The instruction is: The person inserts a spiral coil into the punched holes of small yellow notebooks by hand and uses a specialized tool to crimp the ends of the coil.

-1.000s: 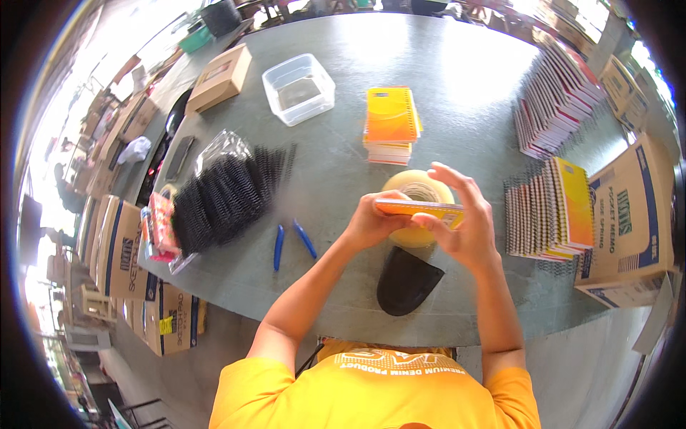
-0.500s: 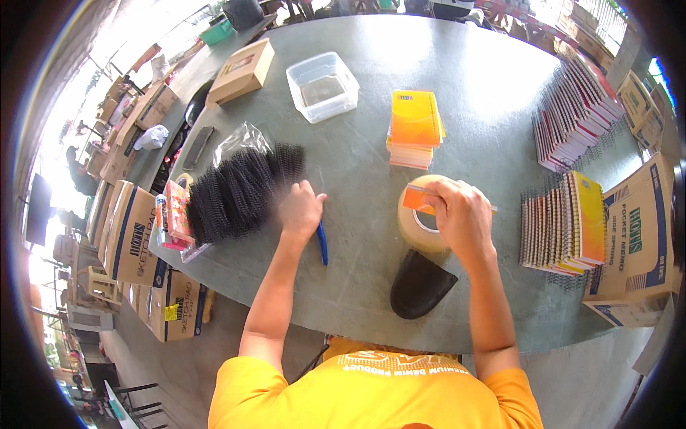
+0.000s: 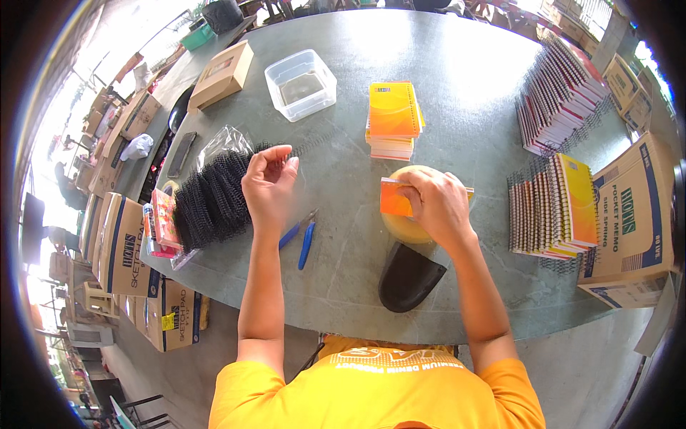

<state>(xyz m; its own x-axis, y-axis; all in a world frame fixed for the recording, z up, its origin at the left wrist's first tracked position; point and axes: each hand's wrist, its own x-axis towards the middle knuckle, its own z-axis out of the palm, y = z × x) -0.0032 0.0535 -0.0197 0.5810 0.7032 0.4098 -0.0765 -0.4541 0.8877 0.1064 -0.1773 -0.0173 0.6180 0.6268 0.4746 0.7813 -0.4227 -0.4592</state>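
Note:
My left hand (image 3: 270,182) is pinched on a thin black spiral binding coil (image 3: 316,140), which sticks out to the right, blurred. Beside that hand lies a thick pile of black coils (image 3: 214,191), partly in clear plastic (image 3: 227,140). Blue-handled pliers (image 3: 306,244) rest just right of my left wrist. My right hand (image 3: 437,206) grips a small orange notepad (image 3: 395,198) by its upper edge, above a wide roll of tape (image 3: 404,230). Below the roll sits a dark, rounded, wedge-like piece (image 3: 410,279).
Yellow-orange notepads (image 3: 394,114) are stacked beyond my right hand. A clear plastic tub (image 3: 301,84) and a cardboard box (image 3: 221,75) stand at the back left. Coil-bound notebooks (image 3: 554,207) and red-covered ones (image 3: 561,96) line the right, beside a carton (image 3: 629,214).
My left hand has lifted off the coil pile and shifted up and left, a single coil now in its fingers. My right hand still holds the notepad, turned slightly. The pliers are more exposed.

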